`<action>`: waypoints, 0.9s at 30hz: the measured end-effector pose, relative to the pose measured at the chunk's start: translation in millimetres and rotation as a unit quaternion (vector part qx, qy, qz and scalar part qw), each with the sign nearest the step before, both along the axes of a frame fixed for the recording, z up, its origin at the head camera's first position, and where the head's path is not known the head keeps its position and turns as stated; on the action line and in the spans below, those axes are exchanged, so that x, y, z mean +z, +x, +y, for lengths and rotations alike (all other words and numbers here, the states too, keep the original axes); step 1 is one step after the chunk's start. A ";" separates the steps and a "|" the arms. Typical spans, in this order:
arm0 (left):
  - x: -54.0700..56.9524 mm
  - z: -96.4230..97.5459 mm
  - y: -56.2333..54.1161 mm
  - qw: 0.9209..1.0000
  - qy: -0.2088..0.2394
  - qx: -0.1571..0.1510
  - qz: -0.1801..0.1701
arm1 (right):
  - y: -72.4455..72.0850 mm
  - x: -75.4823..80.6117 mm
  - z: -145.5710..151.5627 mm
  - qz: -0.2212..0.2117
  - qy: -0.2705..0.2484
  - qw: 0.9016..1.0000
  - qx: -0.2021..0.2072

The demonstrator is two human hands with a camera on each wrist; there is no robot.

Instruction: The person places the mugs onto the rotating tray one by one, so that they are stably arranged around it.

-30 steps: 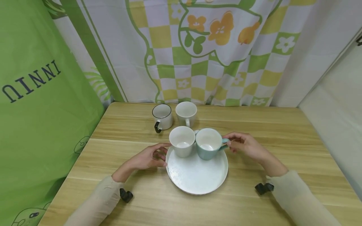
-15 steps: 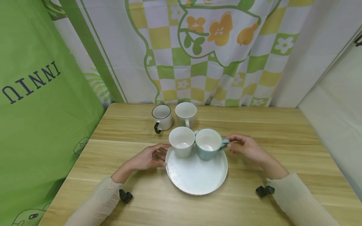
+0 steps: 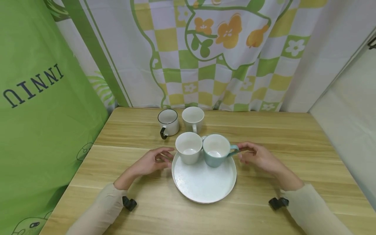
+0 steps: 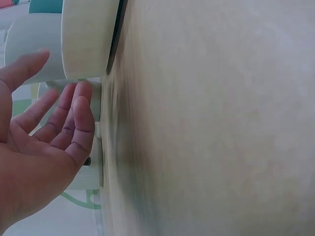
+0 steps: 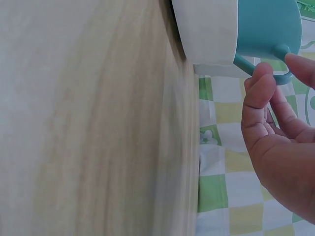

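A round white tray (image 3: 205, 186) sits on the wooden table with two mugs upright on its far part. The left one is a white mug (image 3: 188, 159), its handle turned toward a teal mug (image 3: 214, 161) on the right. My left hand (image 3: 154, 160) hovers just left of the tray, fingers loosely bent around nothing; the left wrist view shows the palm side and the tray wall (image 4: 88, 42). By the teal mug's handle (image 3: 234, 149), my right hand (image 3: 259, 159) has its thumb and fingers apart. In the right wrist view, the fingertips (image 5: 263, 71) lie right at that handle.
Behind the tray stand a white enamel mug (image 3: 173, 129) with a black rim and black handle, and another white mug (image 3: 191, 124). A patterned curtain (image 3: 205, 75) hangs at the table's far edge. Green cloth (image 3: 44, 130) borders the left side.
My right hand has loosened from the teal mug's handle and shifted slightly right. My left hand has drawn a little left from the tray's rim. The mugs and tray have stayed put.
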State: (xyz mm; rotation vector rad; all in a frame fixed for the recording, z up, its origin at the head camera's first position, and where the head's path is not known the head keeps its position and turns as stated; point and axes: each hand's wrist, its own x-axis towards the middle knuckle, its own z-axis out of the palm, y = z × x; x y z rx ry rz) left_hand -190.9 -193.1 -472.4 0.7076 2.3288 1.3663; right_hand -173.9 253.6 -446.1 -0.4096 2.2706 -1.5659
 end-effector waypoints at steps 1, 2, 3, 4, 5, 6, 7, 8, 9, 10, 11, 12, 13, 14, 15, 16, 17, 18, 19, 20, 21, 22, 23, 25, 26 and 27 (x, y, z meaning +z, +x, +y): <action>0.4 -0.6 -0.3 1.000 -0.001 0.004 0.005 | 0.6 -0.1 0.1 -0.002 0.001 1.000 0.000; 0.8 -1.1 -0.5 1.000 -0.001 0.008 0.010 | 1.0 -0.3 0.0 -0.004 0.003 1.000 0.000; 1.4 -1.5 -0.6 1.000 0.001 0.014 0.012 | 1.6 -0.5 0.0 -0.005 0.003 1.000 0.001; 1.9 -1.9 -0.8 1.000 0.003 0.018 0.014 | 2.1 -0.8 -0.1 -0.004 0.004 1.000 0.000; 2.5 -2.2 -1.0 1.000 0.005 0.024 0.014 | 2.5 -1.2 -0.1 -0.002 0.005 1.000 0.000; 3.1 -2.5 -1.3 0.999 0.007 0.029 0.015 | 2.9 -1.7 -0.2 -0.001 0.005 1.000 -0.002; 3.9 -2.7 -1.5 0.999 0.010 0.033 0.017 | 3.4 -2.0 -0.2 0.000 0.006 1.000 -0.003; 4.8 -2.8 -1.5 0.999 0.013 0.037 0.019 | 3.9 -2.6 -0.3 0.001 0.007 1.000 -0.004; 5.2 -3.0 -1.9 0.999 0.016 0.043 0.021 | 4.6 -3.2 -0.1 0.001 0.009 1.000 -0.005; 5.7 -3.1 -2.3 0.998 0.017 0.050 0.022 | 5.3 -3.8 0.2 0.002 0.011 1.000 -0.005; 6.1 -3.4 -2.8 0.998 0.020 0.055 0.024 | 6.1 -4.3 0.4 0.002 0.013 1.000 -0.006; 6.5 -3.8 -3.4 0.998 0.023 0.060 0.027 | 7.0 -4.7 0.6 0.000 0.014 1.000 -0.007; 7.0 -4.0 -4.2 0.997 0.026 0.066 0.029 | 8.1 -5.2 1.0 -0.002 0.017 1.000 -0.007; 7.2 -4.5 -5.0 0.996 0.028 0.073 0.032 | 9.3 -5.5 1.3 -0.003 0.019 1.000 -0.008; 7.6 -5.2 -5.9 0.996 0.029 0.080 0.033 | 10.4 -5.8 1.6 -0.006 0.022 1.000 -0.008; 8.4 -6.0 -6.5 0.995 0.029 0.085 0.037 | 11.6 -6.1 1.8 -0.007 0.026 1.000 -0.009; 9.1 -6.8 -7.1 0.995 0.029 0.091 0.041 | 12.8 -6.3 2.1 -0.010 0.028 1.000 -0.008; 10.0 -7.5 -7.6 0.994 0.030 0.097 0.043 | 14.0 -6.5 2.3 -0.013 0.029 0.999 -0.009; 10.8 -8.1 -7.8 0.993 0.030 0.104 0.045 | 15.1 -6.7 2.4 -0.015 0.031 0.999 -0.008; 11.6 -8.7 -8.1 0.992 0.030 0.109 0.049 | 16.0 -7.2 2.5 -0.017 0.031 0.999 -0.007; 12.4 -9.3 -8.4 0.992 0.030 0.116 0.051 | 16.9 -7.8 2.6 -0.018 0.031 0.999 -0.006; 13.0 -9.7 -8.8 0.991 0.032 0.122 0.053 | 17.7 -8.4 2.7 -0.019 0.031 0.999 -0.004; 13.5 -10.1 -9.4 0.990 0.033 0.128 0.056 | 18.4 -8.8 2.6 -0.020 0.028 0.999 -0.002; 14.3 -10.6 -10.4 0.988 0.035 0.139 0.062 | 19.6 -9.7 2.2 -0.015 0.028 0.999 0.003; 14.8 -10.7 -11.0 0.987 0.035 0.144 0.064 | 20.2 -10.0 2.0 -0.013 0.029 0.999 0.005; 15.2 -11.0 -11.3 0.986 0.035 0.151 0.063 | 20.8 -10.1 1.8 -0.010 0.031 0.999 0.008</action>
